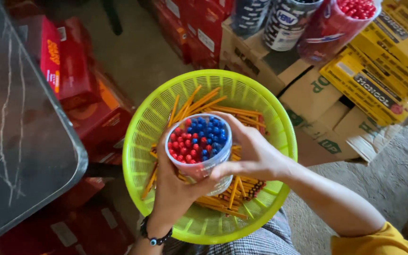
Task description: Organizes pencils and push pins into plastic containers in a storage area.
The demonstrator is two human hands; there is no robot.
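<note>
A clear plastic jar [198,141] full of pens with red and blue caps is held upright above a lime green plastic basket [142,127]. My left hand [175,186] wraps the jar from below and the near side. My right hand [251,151] grips the jar's right side, with fingers curled over the rim. Several yellow pencils [234,186] lie loose in the basket's bottom, partly hidden by the jar and both hands. The basket rests on my lap.
A dark marbled tabletop [20,123] fills the left. Red cartons [86,94] are stacked under and beside it. Cardboard boxes [317,99], yellow pencil packs [378,71] and tall pen jars [289,19] stand at upper right on the concrete floor.
</note>
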